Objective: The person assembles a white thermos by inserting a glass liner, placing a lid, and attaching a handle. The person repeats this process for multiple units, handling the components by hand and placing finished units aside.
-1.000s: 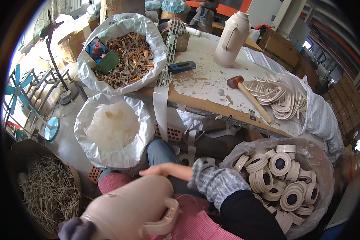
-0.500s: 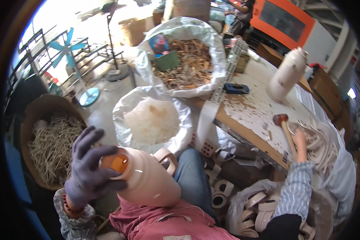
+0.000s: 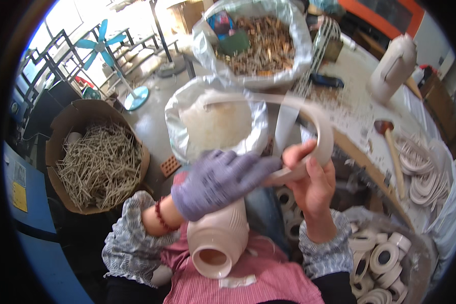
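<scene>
A long pale plastic strip (image 3: 325, 133) curves up and over to the left in front of me, its far end blurred. My right hand (image 3: 313, 183), bare, is closed around it near its lower end. My left hand (image 3: 220, 180), in a grey-purple glove, reaches across to that same end, fingers together against the strip; the exact grip is partly hidden. Below the glove, a pale pink thermos jug shell (image 3: 219, 230) lies on my lap over the pink apron (image 3: 258, 281), its round opening facing me.
On the workbench (image 3: 352, 109) to the right are a mallet (image 3: 390, 147), a pile of pale strips (image 3: 420, 172) and another jug (image 3: 394, 68). White sacks (image 3: 175, 114) stand ahead, a carton of thin sticks (image 3: 99, 164) at left, a bag of rings (image 3: 385, 258) at lower right.
My right hand has come back from the strip pile on the bench with a strip. My left hand has left the jug's mouth for the strip. The jug has turned, its opening now toward me.
</scene>
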